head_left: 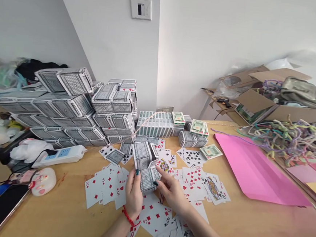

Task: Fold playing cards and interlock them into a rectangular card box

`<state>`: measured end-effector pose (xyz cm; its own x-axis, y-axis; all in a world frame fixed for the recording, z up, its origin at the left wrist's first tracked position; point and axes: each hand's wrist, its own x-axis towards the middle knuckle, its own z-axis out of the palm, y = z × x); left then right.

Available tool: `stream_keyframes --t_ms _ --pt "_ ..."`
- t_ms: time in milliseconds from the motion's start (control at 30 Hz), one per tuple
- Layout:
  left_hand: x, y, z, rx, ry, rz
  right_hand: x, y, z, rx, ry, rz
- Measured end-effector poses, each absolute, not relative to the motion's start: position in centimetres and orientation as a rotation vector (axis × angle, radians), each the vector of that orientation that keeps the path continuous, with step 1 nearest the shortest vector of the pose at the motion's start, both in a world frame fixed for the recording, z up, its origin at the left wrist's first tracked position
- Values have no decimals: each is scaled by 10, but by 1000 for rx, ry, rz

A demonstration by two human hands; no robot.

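Observation:
Between my two hands is a grey-backed playing card block (142,154), made of decks bound with white strips and held above the table. My left hand (134,193) wraps its left side, thumb on the front, and a red bracelet circles that wrist. My right hand (170,187) grips the lower right of the block, with thumb and index finger on it. Loose playing cards (156,215) lie face up beneath and around both hands. Behind them, similar grey card blocks (75,81) are piled high at the left. The undersides of my hands are hidden.
Green-and-white card boxes (210,152) stand and lie at the back. A pink sheet (254,173) covers the right side, near tangled yarn (285,137) and an open carton (268,105). At left are a power strip (62,156), a phone (1,208) and a round pale object (43,182).

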<state>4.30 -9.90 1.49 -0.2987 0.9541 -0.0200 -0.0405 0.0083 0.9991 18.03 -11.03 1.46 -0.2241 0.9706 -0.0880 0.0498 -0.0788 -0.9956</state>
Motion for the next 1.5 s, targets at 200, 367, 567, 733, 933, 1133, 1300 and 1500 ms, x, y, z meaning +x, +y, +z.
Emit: stream_keyframes --t_ms 200,367,567,733,933,1133,1300,1500 --pt "43 -98 15 1001 1396 1462 172 -114 14 -1240 -1367 1377" --pt "43 -98 16 1003 1407 1466 167 -116 18 -1287 -1391 1316" --pt "44 -101 15 977 1412 1488 161 -120 12 -1375 -1407 1188" --pt "45 -99 15 970 1401 1501 162 -124 15 -1371 -1524 1078" --pt "44 -97 14 973 1379 1485 164 -128 15 -1336 -1591 963" --pt "42 -98 18 1018 1315 1410 169 -124 9 -1347 -1615 947" --pt "42 -101 26 1042 1038 1179 190 -112 17 -1262 -1504 837" --pt "41 -106 45 1137 820 1003 215 -107 28 -1119 -1541 910"
